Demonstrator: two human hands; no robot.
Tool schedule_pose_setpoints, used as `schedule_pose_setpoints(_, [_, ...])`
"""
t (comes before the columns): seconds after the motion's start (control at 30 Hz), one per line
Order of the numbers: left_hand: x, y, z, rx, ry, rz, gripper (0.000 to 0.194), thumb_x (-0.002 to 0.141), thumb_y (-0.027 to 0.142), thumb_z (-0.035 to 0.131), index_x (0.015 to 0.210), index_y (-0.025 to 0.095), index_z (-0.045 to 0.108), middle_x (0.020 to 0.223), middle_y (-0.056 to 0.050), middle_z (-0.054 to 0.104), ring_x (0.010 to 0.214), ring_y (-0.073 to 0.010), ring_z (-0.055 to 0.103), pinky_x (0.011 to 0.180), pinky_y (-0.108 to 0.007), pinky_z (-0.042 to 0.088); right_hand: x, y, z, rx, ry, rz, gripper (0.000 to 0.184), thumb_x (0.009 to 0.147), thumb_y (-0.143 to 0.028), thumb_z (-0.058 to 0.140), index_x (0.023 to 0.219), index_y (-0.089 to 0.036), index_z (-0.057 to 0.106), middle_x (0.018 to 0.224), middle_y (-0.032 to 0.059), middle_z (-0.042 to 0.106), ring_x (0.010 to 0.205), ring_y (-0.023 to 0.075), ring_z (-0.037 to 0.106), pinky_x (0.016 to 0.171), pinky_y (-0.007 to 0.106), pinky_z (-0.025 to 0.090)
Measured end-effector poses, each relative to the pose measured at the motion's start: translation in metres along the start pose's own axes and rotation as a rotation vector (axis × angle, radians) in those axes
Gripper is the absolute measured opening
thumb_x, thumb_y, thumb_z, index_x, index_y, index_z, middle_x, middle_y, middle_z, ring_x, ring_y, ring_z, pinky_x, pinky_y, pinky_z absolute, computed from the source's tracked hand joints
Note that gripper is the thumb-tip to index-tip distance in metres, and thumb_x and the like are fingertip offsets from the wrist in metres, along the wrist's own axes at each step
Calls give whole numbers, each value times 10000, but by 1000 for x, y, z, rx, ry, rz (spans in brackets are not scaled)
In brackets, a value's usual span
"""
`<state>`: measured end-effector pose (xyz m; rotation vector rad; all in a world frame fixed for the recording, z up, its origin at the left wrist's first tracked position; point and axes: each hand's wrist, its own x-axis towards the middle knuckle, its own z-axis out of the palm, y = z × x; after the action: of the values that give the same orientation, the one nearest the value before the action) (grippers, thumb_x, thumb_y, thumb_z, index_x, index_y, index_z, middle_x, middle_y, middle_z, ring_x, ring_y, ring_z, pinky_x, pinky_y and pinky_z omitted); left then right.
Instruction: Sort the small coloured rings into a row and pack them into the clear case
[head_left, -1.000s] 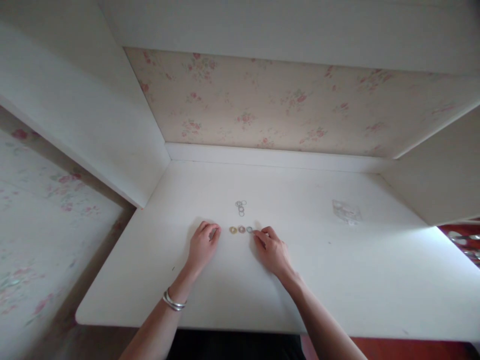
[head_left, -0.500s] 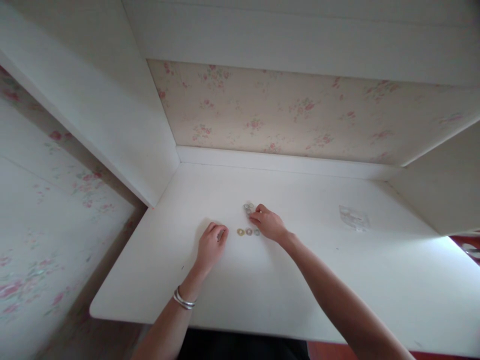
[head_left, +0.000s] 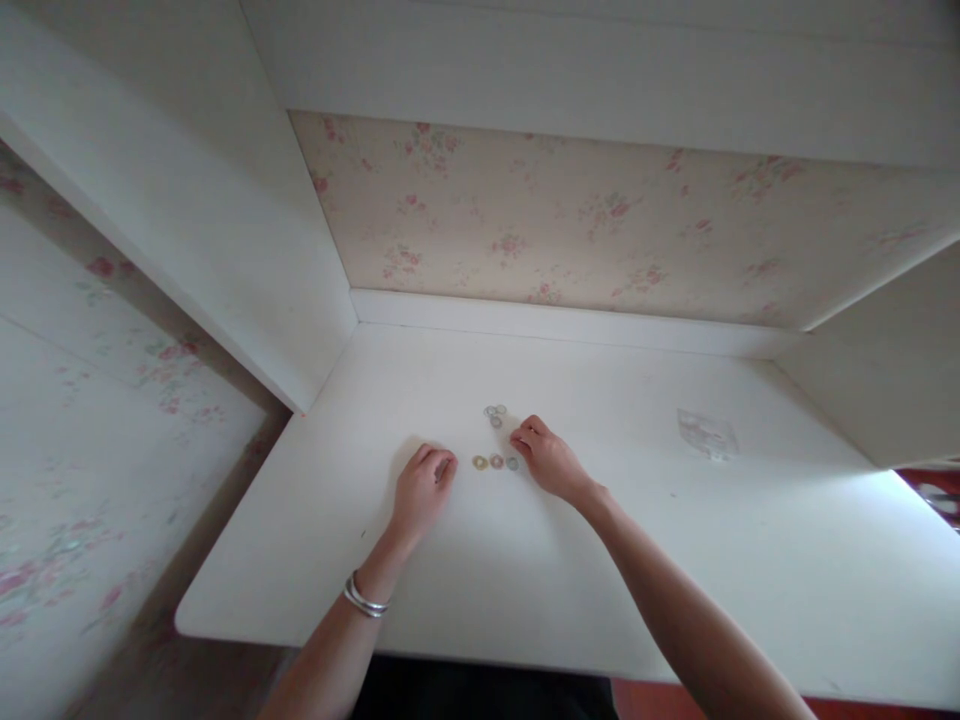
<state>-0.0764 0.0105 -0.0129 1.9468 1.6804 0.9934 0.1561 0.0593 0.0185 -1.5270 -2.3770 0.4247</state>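
My left hand (head_left: 426,484) rests on the white desktop with its fingers curled inward. A dark grey patch shows between its thumb and fingers, too small to name. Just right of it lies a short row of small rings: a gold-coloured ring (head_left: 480,463), a pinkish ring (head_left: 496,462) and a grey-green ring (head_left: 512,464). My right hand (head_left: 551,460) is closed in a pinch beyond the row's right end. Whatever its fingertips hold, if anything, is hidden. Several silvery rings (head_left: 496,421) lie loosely grouped behind the row, left of my right fingertips.
A clear plastic bag (head_left: 707,435) lies to the right on the white desktop (head_left: 570,580). White panels stand at the left and right, and a low ledge (head_left: 570,322) runs along the back below floral wallpaper.
My right hand has drawn back to the right, away from the silvery rings, fingers still pinched. My left hand and the row of rings have stayed in place.
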Motion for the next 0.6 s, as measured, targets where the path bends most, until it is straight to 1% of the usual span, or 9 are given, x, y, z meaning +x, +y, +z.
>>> schedule_pose_setpoints(0.07, [0, 0, 0, 0, -1, 3, 154, 886, 260, 474, 856, 205, 615, 840, -14, 587, 733, -127, 558, 716, -261, 453, -8, -2, -2, 19, 21, 8, 223, 954, -236, 384, 976, -199, 603, 1033, 45, 532, 806, 114, 566, 728, 224, 428])
schedule_pose_setpoints(0.17, [-1, 1, 0, -2, 1, -11, 154, 881, 259, 479, 858, 210, 623, 842, -14, 590, 724, -126, 559, 696, -254, 459, -20, -6, -2, 13, -2, 23, 234, 954, -233, 374, 987, -203, 604, 1036, 52, 531, 810, 120, 573, 726, 232, 432])
schedule_pose_setpoints(0.3, [-1, 1, 0, -16, -11, -16, 154, 879, 268, 481, 863, 212, 624, 846, -15, 593, 721, -125, 562, 684, -251, 463, -32, -7, 4, -13, -26, 6, 238, 954, -243, 372, 992, -214, 605, 1034, 54, 535, 799, 127, 576, 707, 243, 434])
schedule_pose_setpoints(0.43, [-1, 1, 0, -12, -16, -13, 156, 881, 266, 478, 863, 211, 622, 851, -16, 594, 716, -124, 561, 688, -258, 461, -36, -8, 10, -30, -37, 4, 241, 954, -259, 374, 980, -223, 611, 1031, 47, 539, 780, 127, 577, 668, 241, 428])
schedule_pose_setpoints(0.53, [-1, 1, 0, -3, -17, -10, 155, 880, 256, 476, 860, 209, 623, 842, -16, 594, 716, -125, 562, 691, -261, 460, -36, -10, 11, -33, -36, 19, 248, 951, -257, 375, 968, -224, 620, 1023, 49, 542, 766, 126, 579, 657, 240, 424])
schedule_pose_setpoints(0.6, [-1, 2, -1, 2, -17, -8, 155, 879, 254, 477, 857, 208, 623, 838, -15, 594, 721, -127, 564, 694, -261, 460, -37, -11, 9, -17, -10, 40, 253, 949, -255, 371, 963, -216, 621, 1018, 54, 544, 747, 124, 577, 650, 240, 425])
